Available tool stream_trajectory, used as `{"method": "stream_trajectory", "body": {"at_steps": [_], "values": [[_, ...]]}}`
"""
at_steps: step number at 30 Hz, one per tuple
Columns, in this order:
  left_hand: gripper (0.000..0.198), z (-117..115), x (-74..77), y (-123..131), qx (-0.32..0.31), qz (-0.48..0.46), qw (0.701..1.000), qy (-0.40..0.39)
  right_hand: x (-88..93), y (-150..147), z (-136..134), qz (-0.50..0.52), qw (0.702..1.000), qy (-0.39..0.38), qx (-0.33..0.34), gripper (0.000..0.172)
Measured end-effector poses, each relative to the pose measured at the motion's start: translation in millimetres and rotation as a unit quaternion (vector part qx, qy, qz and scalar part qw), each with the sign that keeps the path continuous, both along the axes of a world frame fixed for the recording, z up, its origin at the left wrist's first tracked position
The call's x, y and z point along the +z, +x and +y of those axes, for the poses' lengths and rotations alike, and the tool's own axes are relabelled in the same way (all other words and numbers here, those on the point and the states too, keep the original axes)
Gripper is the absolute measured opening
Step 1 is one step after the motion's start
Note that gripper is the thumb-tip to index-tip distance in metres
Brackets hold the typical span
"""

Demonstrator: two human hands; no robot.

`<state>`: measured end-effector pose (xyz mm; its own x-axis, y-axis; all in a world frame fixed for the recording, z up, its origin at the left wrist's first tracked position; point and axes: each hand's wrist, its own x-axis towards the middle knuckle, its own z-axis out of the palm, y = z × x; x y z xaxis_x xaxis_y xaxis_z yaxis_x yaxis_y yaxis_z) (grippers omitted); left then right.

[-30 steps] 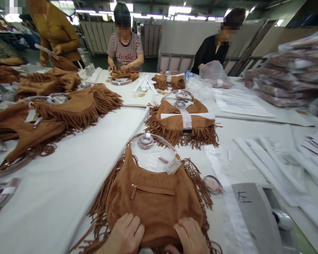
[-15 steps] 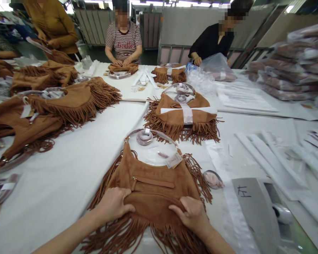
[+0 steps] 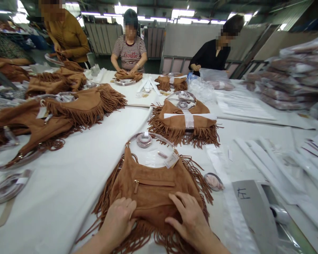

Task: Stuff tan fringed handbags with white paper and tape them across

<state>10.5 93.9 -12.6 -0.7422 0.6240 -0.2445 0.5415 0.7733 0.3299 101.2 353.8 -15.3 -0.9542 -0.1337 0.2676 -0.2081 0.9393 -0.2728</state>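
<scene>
A brown suede handbag [image 3: 153, 173] with long fringe lies flat on the white table in front of me, its handle pointing away. My left hand [image 3: 120, 215] is closed on the bag's lower left part, fingers curled into the suede. On the lower right of the bag rests my right hand [image 3: 187, 215], its thumb and fingers spread over the material. A zip pocket runs across the bag's middle. A paper tag [image 3: 171, 160] hangs at the handle's right end, and a coiled strap [image 3: 144, 140] lies inside the handle loop.
Beyond it lies another fringed bag [image 3: 189, 116] with a white band. More brown bags [image 3: 76, 106] are heaped at left. A grey tape dispenser [image 3: 254, 208] and white strips [image 3: 275, 169] are at right, behind them a stack of bagged goods [image 3: 288, 77]. Several people work across the table.
My left hand has moved lower and stays closed on the bag. The right hand's fingers have spread from their grip on the lower right. The view has tilted up slightly.
</scene>
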Motion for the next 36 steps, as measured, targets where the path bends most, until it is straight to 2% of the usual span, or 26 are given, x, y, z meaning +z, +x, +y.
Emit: {"method": "stream_trajectory", "body": {"at_steps": [2,4,7,9,11,13,14,16,19,22,24,27,30,32,36], "values": [[0.019,-2.8,-1.4,7.9,-0.012,0.025,1.000,-0.007,6.8,8.5,-16.1,0.020,0.999,0.024,-0.005,0.062],[0.034,-6.4,-3.6,16.5,-0.032,0.062,0.998,-0.007,8.5,18.4,-28.5,0.045,0.998,0.046,-0.027,0.065],[0.061,-6.6,-8.3,30.9,-0.067,0.134,0.988,0.030,5.2,32.2,-38.0,0.059,0.994,0.063,-0.068,0.059],[0.072,-1.2,-11.3,40.8,-0.079,0.166,0.981,0.060,0.9,38.7,-40.3,0.070,0.992,0.063,-0.079,0.050],[0.065,6.5,-14.5,48.6,-0.088,0.184,0.976,0.081,-4.8,42.2,-40.8,0.100,0.990,0.056,-0.081,0.035],[0.042,13.6,-18.5,51.9,-0.103,0.199,0.971,0.085,-11.0,42.5,-39.4,0.127,0.988,0.047,-0.075,0.017],[0.030,16.5,-20.7,51.7,-0.114,0.206,0.968,0.083,-13.8,41.7,-37.7,0.132,0.988,0.043,-0.068,0.014],[0.016,21.1,-24.8,48.5,-0.140,0.212,0.964,0.076,-18.2,38.9,-32.4,0.131,0.990,0.039,-0.046,0.023],[0.017,26.7,-26.2,41.9,-0.154,0.184,0.969,0.057,-21.8,33.6,-21.2,0.124,0.991,0.048,-0.001,0.030],[0.016,28.4,-20.6,34.2,-0.123,0.112,0.986,0.024,-23.9,28.2,-9.9,0.118,0.991,0.053,0.032,0.030],[0.013,22.6,-14.5,26.2,-0.098,0.066,0.993,0.001,-25.1,24.5,-4.0,0.112,0.992,0.050,0.038,0.029],[0.004,1.6,-4.9,8.3,-0.071,0.034,0.997,-0.016,-26.7,18.3,1.7,0.079,0.996,0.045,0.026,0.029],[0.020,-21.3,-0.1,-11.5,-0.086,0.020,0.996,0.010,-29.0,11.0,5.1,0.014,0.999,0.031,0.005,0.029],[0.027,-30.4,-2.1,-20.2,-0.095,0.015,0.995,0.033,-31.4,6.5,6.8,-0.024,1.000,0.012,0.000,0.029],[0.032,-35.3,-15.0,-19.4,-0.098,0.106,0.988,0.064,-36.2,1.6,9.2,-0.043,0.999,-0.021,0.003,0.027]]}}
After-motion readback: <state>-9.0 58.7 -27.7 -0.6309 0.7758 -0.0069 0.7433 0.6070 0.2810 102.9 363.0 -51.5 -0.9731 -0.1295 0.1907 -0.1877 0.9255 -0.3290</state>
